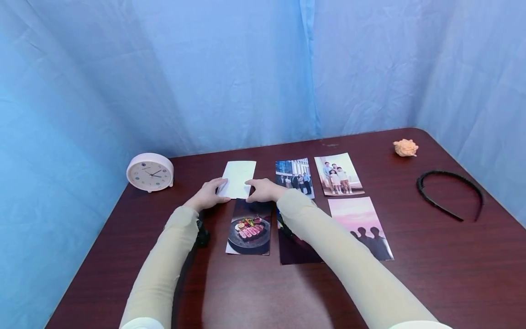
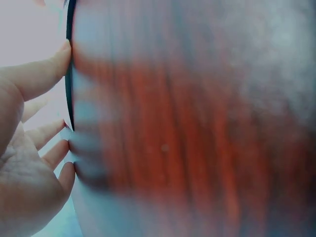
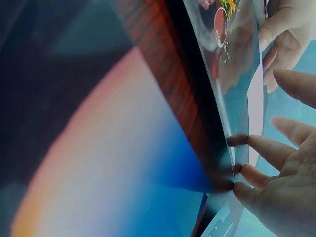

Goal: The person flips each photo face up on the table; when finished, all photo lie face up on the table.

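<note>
A white sheet [image 1: 238, 176], photo-sized and blank on the side that shows, lies at the back of the dark table. My left hand [image 1: 209, 194] is at its left edge, index finger and thumb spread and touching it near the lower corner. On the opposite edge, my right hand [image 1: 263, 189] reaches in with its index finger and thumb apart. In the right wrist view the right fingertips [image 3: 238, 191] rest on the surface, the thumb raised. Directly below the sheet lies a photo of sliced meat on a plate [image 1: 248, 233], its top edge close to both thumbs.
Right of the hands lie an office group photo [image 1: 295, 176], a family photo [image 1: 339, 176], a pink-sky silhouette photo [image 1: 359, 219] and a dark photo [image 1: 296, 249] partly under the right forearm. A white clock [image 1: 150, 172] stands left; a black headband [image 1: 431, 201] and a peach-coloured ornament [image 1: 405, 147] lie right.
</note>
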The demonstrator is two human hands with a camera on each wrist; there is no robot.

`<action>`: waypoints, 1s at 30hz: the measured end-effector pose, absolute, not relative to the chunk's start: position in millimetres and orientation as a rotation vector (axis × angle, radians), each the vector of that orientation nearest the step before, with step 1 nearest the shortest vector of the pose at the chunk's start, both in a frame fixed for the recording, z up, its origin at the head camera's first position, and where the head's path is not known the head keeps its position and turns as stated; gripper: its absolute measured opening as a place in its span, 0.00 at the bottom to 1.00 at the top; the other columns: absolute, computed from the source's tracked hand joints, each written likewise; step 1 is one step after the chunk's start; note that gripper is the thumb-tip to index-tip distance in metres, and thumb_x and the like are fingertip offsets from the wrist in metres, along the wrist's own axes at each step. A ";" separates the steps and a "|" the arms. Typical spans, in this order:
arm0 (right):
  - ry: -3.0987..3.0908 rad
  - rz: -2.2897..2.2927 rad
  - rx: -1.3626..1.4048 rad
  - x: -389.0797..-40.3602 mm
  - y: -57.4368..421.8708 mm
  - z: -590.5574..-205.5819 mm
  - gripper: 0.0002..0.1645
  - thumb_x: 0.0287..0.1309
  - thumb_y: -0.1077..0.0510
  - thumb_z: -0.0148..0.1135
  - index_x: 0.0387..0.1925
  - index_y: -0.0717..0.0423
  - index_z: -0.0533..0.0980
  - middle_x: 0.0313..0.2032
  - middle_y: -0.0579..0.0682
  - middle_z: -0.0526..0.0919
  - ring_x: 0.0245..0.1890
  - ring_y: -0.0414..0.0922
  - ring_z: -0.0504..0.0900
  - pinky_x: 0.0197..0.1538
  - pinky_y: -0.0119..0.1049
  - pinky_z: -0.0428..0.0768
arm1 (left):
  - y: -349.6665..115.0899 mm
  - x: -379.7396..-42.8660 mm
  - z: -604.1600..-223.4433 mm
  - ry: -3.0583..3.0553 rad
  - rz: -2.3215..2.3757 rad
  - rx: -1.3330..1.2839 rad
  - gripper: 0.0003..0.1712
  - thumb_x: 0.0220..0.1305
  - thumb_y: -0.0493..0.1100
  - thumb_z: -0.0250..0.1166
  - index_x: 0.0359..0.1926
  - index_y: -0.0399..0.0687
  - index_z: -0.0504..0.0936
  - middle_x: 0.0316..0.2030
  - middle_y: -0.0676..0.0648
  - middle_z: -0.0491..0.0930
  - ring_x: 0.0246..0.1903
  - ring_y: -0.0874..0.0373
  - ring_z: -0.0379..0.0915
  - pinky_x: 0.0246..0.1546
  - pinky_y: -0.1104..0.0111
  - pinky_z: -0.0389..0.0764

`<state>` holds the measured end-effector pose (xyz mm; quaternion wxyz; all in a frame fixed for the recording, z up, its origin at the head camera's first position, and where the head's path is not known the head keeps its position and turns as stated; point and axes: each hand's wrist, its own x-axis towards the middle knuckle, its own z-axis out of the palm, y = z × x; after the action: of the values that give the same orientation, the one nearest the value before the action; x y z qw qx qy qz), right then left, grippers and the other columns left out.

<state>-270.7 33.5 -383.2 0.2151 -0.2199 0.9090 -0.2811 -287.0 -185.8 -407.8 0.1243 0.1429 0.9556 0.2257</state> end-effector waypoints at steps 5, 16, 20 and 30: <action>2.519 -0.785 -0.599 -271.8 33.0 -385.1 0.38 0.63 0.53 0.58 0.71 0.53 0.56 0.69 0.56 0.61 0.69 0.52 0.60 0.68 0.47 0.62 | -182.8 -286.0 -405.7 2.773 0.696 0.382 0.42 0.60 0.44 0.66 0.70 0.39 0.57 0.69 0.35 0.57 0.69 0.39 0.49 0.68 0.49 0.53; 2.505 -0.807 -0.589 -272.7 30.4 -384.7 0.40 0.62 0.53 0.58 0.72 0.53 0.55 0.69 0.55 0.61 0.69 0.52 0.61 0.68 0.47 0.63 | -178.4 -287.0 -400.7 2.781 0.589 0.436 0.37 0.62 0.44 0.64 0.69 0.43 0.61 0.70 0.34 0.55 0.68 0.37 0.48 0.68 0.47 0.54; 2.501 -0.807 -0.607 -272.3 31.4 -384.1 0.40 0.62 0.52 0.58 0.72 0.54 0.55 0.69 0.56 0.61 0.69 0.52 0.60 0.68 0.47 0.62 | -177.6 -286.8 -400.6 2.769 0.520 0.480 0.28 0.67 0.45 0.58 0.67 0.47 0.66 0.70 0.34 0.53 0.68 0.36 0.46 0.67 0.47 0.54; 2.564 -0.929 -0.621 -271.7 37.2 -383.1 0.34 0.62 0.53 0.59 0.67 0.57 0.63 0.63 0.58 0.70 0.62 0.52 0.70 0.64 0.46 0.68 | -180.3 -284.3 -398.6 2.886 0.814 0.547 0.16 0.68 0.39 0.56 0.52 0.36 0.80 0.52 0.35 0.78 0.56 0.42 0.71 0.60 0.52 0.69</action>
<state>-271.7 37.2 -383.1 0.1714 -0.2187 0.9032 -0.3272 -284.3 -180.3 -398.6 0.0466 0.1792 0.9458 0.2669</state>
